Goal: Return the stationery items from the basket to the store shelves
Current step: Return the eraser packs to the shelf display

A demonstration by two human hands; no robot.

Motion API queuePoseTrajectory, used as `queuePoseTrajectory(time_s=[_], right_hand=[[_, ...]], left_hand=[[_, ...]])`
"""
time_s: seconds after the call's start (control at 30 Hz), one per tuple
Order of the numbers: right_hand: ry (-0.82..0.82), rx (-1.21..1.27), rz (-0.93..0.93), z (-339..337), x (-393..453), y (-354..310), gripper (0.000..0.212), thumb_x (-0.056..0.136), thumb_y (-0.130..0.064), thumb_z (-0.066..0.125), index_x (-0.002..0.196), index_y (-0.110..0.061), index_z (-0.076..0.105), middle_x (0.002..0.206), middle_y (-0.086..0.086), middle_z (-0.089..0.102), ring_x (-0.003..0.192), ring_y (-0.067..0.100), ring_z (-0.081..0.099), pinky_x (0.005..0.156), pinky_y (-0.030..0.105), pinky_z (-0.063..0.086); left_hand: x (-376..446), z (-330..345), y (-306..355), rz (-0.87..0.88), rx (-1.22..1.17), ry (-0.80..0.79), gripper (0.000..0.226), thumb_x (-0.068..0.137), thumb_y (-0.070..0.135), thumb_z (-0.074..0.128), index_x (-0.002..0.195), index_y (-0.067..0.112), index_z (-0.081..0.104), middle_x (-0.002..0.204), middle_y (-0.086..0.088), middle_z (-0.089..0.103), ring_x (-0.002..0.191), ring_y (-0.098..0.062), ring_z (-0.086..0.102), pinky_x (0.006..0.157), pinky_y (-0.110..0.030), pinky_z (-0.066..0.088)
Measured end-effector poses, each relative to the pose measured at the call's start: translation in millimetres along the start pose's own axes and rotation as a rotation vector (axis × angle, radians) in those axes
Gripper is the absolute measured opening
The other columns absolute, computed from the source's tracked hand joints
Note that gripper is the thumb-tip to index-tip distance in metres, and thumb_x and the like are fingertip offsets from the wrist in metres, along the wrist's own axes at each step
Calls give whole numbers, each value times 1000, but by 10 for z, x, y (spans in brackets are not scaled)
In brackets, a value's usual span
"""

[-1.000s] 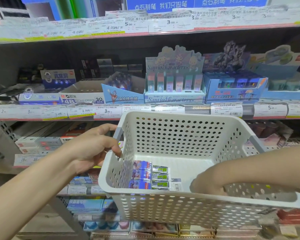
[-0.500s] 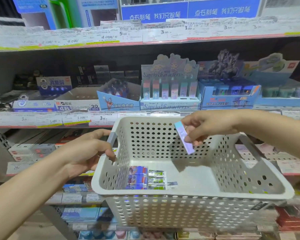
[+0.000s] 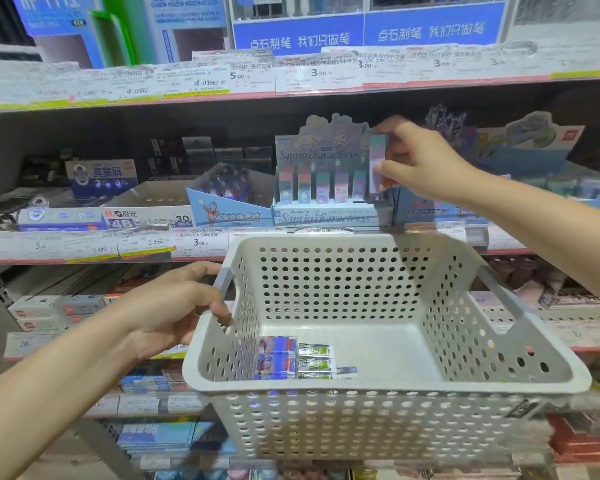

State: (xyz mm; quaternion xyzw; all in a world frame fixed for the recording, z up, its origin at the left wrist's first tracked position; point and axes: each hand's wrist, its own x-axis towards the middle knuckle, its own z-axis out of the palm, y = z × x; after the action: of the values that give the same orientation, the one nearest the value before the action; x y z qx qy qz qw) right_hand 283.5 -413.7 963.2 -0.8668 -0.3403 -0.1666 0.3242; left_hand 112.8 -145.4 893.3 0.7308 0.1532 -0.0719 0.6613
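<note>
The right hand (image 3: 426, 168) pinches a slim pastel rectangular eraser pack (image 3: 377, 161) upright at the Sanrio cardboard display's (image 3: 323, 188) 3 o'clock end. Judged light, stiff: grip its long edges. The left hand (image 3: 177, 306) grips the white perforated plastic basket (image 3: 378, 424).

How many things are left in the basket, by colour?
In the basket, counting what shows:
Blue packs: 2
Green packs: 3
Small dark piece: 1, too blurred to name
Total: 6. The front rim may hide more.
</note>
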Motion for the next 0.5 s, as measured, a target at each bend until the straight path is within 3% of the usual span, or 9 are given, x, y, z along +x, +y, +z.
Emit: queuePoseTrajectory(time_s=[0.17,0.5], right_hand=[[-3,-104,-34,135,78,7,35,96,-17,50,130,-13,46,77,4,70,73,9,66,83,37,54],[-13,-159,-48,201,106,34,34,98,-16,44,132,-10,45,81,7,70,83,20,66,83,35,52]], left_hand=[[-1,-3,-13,-7,12,2,62,50,-9,55,109,9,57,66,-18,63,52,-24,61,49,-29,54],[-41,-10,-76,16,-23,6,59,47,-5,54,103,12,60,67,-17,64,53,-23,61,46,-30,54]])
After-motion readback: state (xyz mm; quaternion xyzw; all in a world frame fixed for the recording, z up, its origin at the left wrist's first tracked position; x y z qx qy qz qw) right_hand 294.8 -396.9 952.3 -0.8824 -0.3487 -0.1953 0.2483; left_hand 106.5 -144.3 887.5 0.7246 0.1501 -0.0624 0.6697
